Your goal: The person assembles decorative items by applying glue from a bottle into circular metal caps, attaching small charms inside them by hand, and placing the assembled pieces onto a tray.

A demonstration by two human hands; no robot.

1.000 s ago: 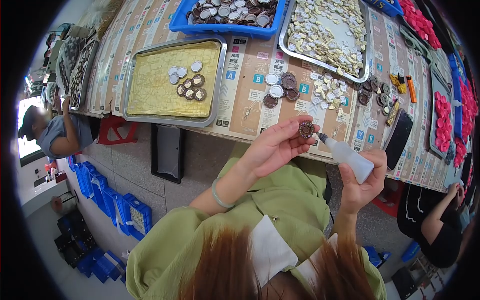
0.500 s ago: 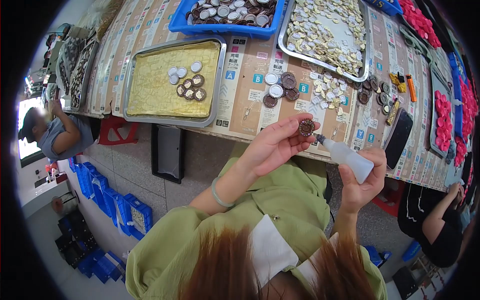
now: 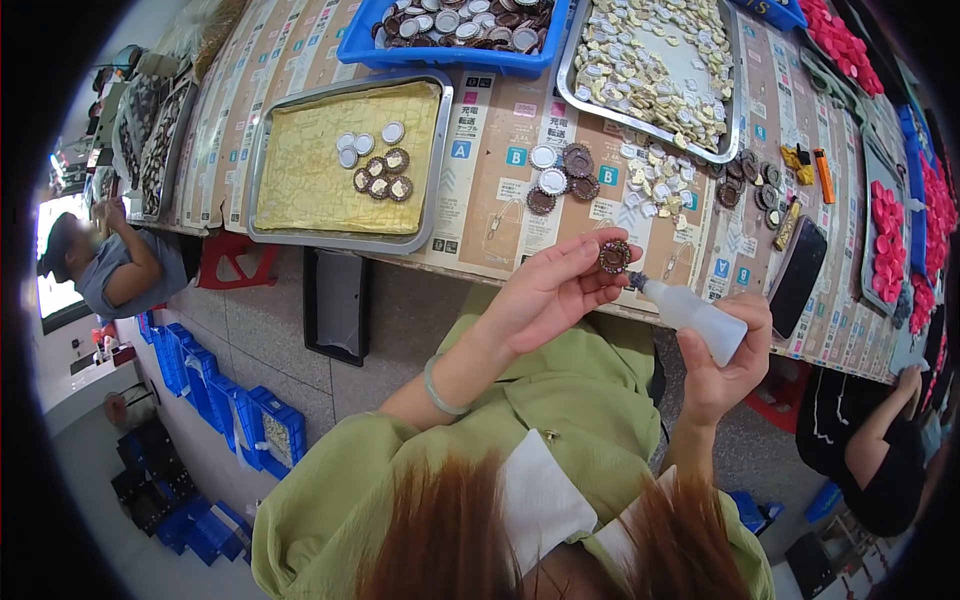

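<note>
In my left hand (image 3: 560, 290) is a brown bottle cap (image 3: 613, 256) with a crimped rim, pinched between thumb and fingers. My right hand (image 3: 728, 350) is wrapped round a translucent white squeeze bottle (image 3: 703, 322). Its dark tip points at the cap, very close to it; whether they touch I cannot tell. Beyond my hands, several brown and white caps (image 3: 578, 160) lie grouped on the table (image 3: 480, 225). Small pale gold-and-white pieces (image 3: 660, 180) are scattered to their right.
A metal tray with a yellow liner (image 3: 330, 190) holds several caps. Behind stand a blue bin (image 3: 545, 62) of caps and a metal tray (image 3: 737, 110) of small pieces. At right are a phone (image 3: 797, 275) and an orange cutter (image 3: 823, 175). Other people (image 3: 115, 265) sit at both sides.
Hardly anything differs. My hands, the cap and the bottle have shifted only very slightly.
</note>
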